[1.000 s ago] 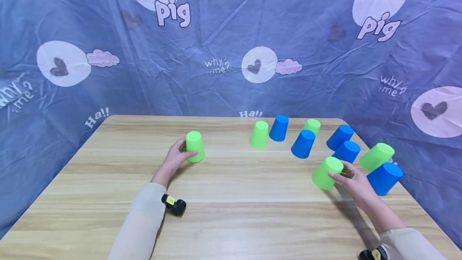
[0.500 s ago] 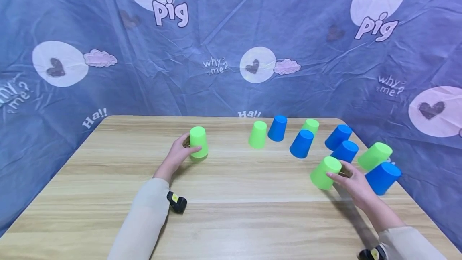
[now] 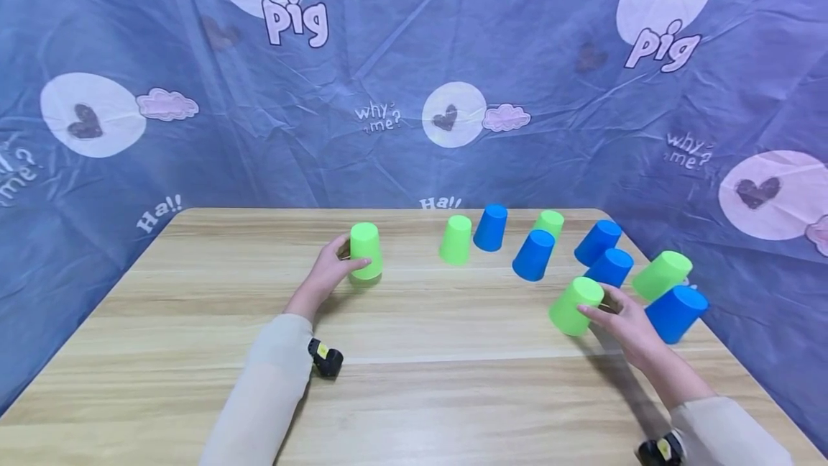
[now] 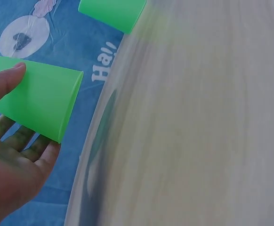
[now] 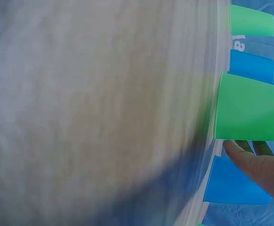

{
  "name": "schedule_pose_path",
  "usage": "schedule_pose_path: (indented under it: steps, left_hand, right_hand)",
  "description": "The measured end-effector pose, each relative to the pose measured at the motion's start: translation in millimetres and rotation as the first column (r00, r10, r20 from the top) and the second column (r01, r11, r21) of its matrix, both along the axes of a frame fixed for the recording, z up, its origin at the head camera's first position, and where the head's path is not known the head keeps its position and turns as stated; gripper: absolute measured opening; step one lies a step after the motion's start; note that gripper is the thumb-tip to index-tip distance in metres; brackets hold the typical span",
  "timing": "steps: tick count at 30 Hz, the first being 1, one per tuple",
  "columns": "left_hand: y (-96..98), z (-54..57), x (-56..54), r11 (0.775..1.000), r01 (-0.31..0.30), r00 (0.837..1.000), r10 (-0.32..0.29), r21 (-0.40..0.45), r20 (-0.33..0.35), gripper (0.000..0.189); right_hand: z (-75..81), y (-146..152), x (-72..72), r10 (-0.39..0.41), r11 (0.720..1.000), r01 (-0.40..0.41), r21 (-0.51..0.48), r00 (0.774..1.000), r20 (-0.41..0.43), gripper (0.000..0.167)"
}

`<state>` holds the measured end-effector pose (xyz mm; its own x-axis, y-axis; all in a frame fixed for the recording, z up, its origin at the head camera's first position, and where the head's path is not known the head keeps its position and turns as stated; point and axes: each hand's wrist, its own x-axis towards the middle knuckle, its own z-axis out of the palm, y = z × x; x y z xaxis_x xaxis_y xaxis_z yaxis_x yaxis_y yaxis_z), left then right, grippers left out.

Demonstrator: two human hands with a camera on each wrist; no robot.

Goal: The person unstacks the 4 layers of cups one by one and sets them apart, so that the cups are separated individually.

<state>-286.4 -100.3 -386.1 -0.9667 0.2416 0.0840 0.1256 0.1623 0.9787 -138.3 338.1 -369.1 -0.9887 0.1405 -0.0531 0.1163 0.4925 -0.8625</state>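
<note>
My left hand (image 3: pixel 330 270) grips an upside-down green cup (image 3: pixel 365 250), thumb on its near side and fingers behind. In the left wrist view a gap shows between that green cup's (image 4: pixel 38 96) rim and the wooden table, so it is held just above the surface. On the right, my right hand (image 3: pixel 630 326) holds another upside-down green cup (image 3: pixel 574 306), thumb on the front. Its rim appears at the tabletop in the right wrist view, where fingers (image 5: pixel 245 157) show beneath the cup (image 5: pixel 250 108). A green cup (image 3: pixel 456 240) stands upside down between the hands, farther back.
Several blue cups, such as one (image 3: pixel 533 255) near the middle and one (image 3: pixel 677 313) beside the right hand, stand upside down on the wooden table (image 3: pixel 414 394). Two more green cups (image 3: pixel 663 275) (image 3: pixel 550 222) stand among them. A printed blue cloth (image 3: pixel 388 56) hangs behind.
My left hand has moved right and slightly away, lifting its green cup a little. The right hand stays on its cup. The whole head view has shifted slightly.
</note>
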Motion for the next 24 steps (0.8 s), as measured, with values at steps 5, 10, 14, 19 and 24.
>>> schedule_pose_path:
  steps: [5,10,14,19,24]
  left_hand:
    - [8.6,4.6,1.5,1.0,0.01,1.0,-0.01,0.011,-0.01,0.062]
    - [18.1,9.1,2.4,0.999,0.022,0.999,-0.021,0.03,-0.032,0.06]
    - [27.9,12.3,3.8,0.999,0.029,0.999,-0.028,0.037,-0.037,0.059]
    - [41.4,12.3,6.8,0.999,0.039,0.999,-0.038,0.022,-0.025,0.06]
    - [57.2,9.1,8.8,0.998,0.06,0.998,-0.06,0.024,-0.021,0.061]
  right_hand:
    - [1.7,-0.4,0.0,0.017,1.0,-0.017,0.015,1.0,0.006,0.07]
    - [1.5,-1.6,-0.1,-0.005,1.0,0.005,-0.027,1.0,0.012,0.07]
    - [3.6,-2.3,-0.2,0.013,0.999,-0.013,-0.039,1.0,0.014,0.073]
    - [6.4,-3.8,0.8,0.017,0.999,-0.016,-0.038,1.0,0.014,0.071]
    - [5.5,-3.1,1.4,0.018,0.999,-0.018,-0.03,1.0,0.015,0.071]
